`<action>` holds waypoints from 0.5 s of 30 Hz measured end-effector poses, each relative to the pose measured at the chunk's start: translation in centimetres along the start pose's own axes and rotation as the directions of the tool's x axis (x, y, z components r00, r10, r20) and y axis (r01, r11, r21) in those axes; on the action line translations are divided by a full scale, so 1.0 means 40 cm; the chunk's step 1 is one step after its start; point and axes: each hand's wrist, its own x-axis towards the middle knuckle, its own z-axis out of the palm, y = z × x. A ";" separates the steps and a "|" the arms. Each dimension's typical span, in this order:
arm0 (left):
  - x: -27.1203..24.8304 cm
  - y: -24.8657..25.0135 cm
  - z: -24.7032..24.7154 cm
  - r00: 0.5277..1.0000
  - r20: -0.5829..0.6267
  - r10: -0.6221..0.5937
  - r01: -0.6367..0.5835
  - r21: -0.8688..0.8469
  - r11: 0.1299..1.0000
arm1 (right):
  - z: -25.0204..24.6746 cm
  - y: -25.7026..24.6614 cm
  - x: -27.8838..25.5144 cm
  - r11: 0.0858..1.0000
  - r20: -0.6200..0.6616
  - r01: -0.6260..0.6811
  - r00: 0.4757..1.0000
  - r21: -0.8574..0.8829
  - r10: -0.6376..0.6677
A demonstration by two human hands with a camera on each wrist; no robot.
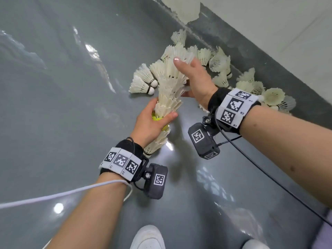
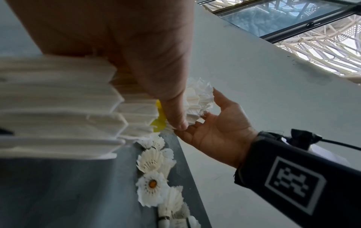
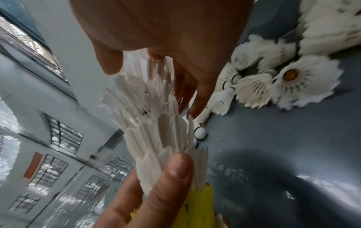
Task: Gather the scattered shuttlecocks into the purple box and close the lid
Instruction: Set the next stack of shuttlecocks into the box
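My left hand (image 1: pixel 161 115) grips the lower part of a nested stack of white feather shuttlecocks (image 1: pixel 168 94), with a yellow shuttlecock (image 1: pixel 158 118) showing between its fingers. More of the stack sticks out below the palm. My right hand (image 1: pixel 186 76) holds the stack's upper end, thumb on one side and fingers on the other. In the left wrist view the right hand (image 2: pixel 215 128) cups the top shuttlecock (image 2: pixel 199 98). Several loose shuttlecocks (image 1: pixel 143 81) lie on the grey floor along the wall base (image 1: pixel 221 63). No purple box is clearly in view.
A white wall (image 1: pixel 269 24) with a dark skirting (image 1: pixel 251 51) runs diagonally at the right. My white shoes (image 1: pixel 149 238) stand at the bottom edge. A pale lilac edge (image 1: pixel 326 232) shows at the bottom right corner. Glossy grey floor (image 1: pixel 62 87) spreads to the left.
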 end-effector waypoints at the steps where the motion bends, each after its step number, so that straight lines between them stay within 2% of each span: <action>1: 0.002 0.012 0.021 0.999 0.033 0.004 -0.004 -0.004 1.000 | -0.022 -0.003 -0.015 1.000 -0.030 -0.007 1.000 0.001 0.007; 4: 0.014 0.046 0.097 0.988 0.154 0.023 -0.021 -0.013 1.000 | -0.110 0.003 -0.053 0.999 -0.135 -0.032 0.990 0.038 0.037; 7: 0.014 0.090 0.194 0.954 0.294 0.051 -0.038 -0.047 0.998 | -0.219 0.006 -0.121 0.997 -0.299 -0.062 0.951 0.052 0.074; 11: -0.015 0.156 0.338 0.875 0.476 0.088 -0.049 -0.095 0.994 | -0.366 0.018 -0.223 0.990 -0.435 -0.061 0.893 0.128 0.112; 15: -0.059 0.231 0.479 0.800 0.587 0.126 -0.061 -0.131 0.990 | -0.515 0.039 -0.324 0.973 -0.554 -0.077 0.811 0.217 0.188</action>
